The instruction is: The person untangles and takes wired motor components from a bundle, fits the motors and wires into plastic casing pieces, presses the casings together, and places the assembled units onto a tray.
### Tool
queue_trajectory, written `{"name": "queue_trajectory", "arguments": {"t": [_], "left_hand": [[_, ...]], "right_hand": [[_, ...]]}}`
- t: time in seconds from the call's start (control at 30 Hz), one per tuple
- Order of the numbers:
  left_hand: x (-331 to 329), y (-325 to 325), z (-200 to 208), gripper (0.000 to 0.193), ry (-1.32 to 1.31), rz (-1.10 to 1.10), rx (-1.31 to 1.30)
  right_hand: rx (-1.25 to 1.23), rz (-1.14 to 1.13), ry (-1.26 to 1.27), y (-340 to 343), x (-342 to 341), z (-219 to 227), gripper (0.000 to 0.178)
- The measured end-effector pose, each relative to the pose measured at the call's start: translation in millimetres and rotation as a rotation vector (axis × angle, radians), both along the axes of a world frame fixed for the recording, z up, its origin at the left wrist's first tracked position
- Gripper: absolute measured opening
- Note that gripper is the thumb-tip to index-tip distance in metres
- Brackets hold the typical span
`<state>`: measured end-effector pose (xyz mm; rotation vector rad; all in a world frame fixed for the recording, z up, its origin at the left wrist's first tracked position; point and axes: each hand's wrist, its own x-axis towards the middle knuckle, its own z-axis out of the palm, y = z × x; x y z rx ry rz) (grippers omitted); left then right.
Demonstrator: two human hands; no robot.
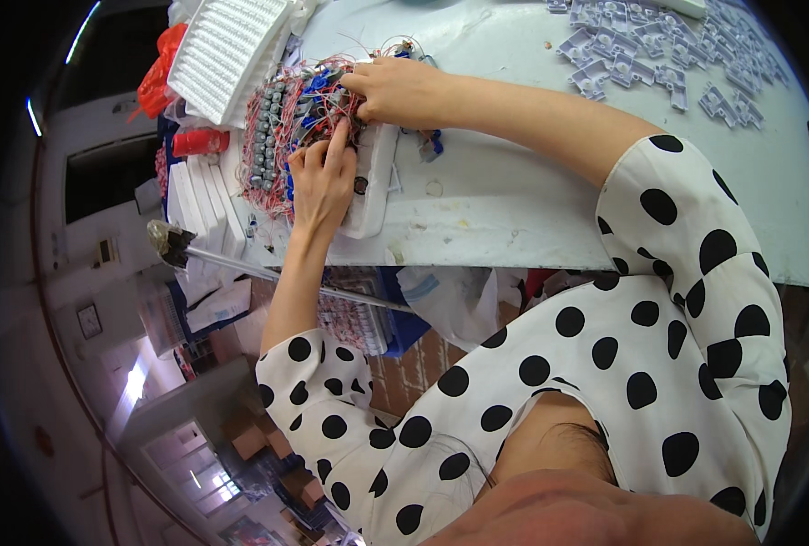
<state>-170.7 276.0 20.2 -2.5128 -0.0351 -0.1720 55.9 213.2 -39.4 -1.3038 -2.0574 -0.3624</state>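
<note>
A white foam tray [368, 202] at the far edge of my reach holds a tangle of small grey motors [265, 136] with red and white wires [284, 116]. Blue plastic parts [318, 84] lie among them. My left hand [324, 182] leans over the near side of this pile, index finger stretched into the wires, the other fingers partly bent and apart. From the right, my right hand [394, 91] reaches into the same spot with its fingers bent together. Its fingertips are partly hidden in the wires, so what they pinch is unclear.
White ribbed trays [227, 55] lean at the back left, beside a red roll [200, 142] and white foam slabs [195, 200]. Many pale plastic brackets [623, 55] are scattered at the back right. A metal bar [277, 276] runs below the table [514, 200] edge.
</note>
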Motion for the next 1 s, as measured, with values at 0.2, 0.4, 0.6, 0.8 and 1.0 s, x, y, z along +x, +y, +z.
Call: {"name": "queue_trajectory", "arguments": {"t": [0.2, 0.4, 0.6, 0.8, 1.0], "left_hand": [[6, 9, 10, 0.020, -0.045, -0.041, -0.117], [4, -9, 27, 0.023, -0.186, 0.051, -0.419], [-2, -17, 25, 0.017, -0.469, 0.128, -0.941], [-23, -17, 22, 0.012, -1.207, 0.080, -1.527], [-6, -45, 19, 0.016, -1.329, 0.026, -1.447]], "right_hand": [[0.018, -0.017, 0.005, 1, 3, -2, 0.013], [-0.005, -0.043, 0.033, 13, -10, 7, 0.011], [-0.038, -0.015, 0.056, 5, 4, -1, 0.012], [-0.104, 0.025, -0.026, -13, 2, 9, 0.013], [0.067, 0.007, 0.119, -38, 7, 27, 0.019]]}}
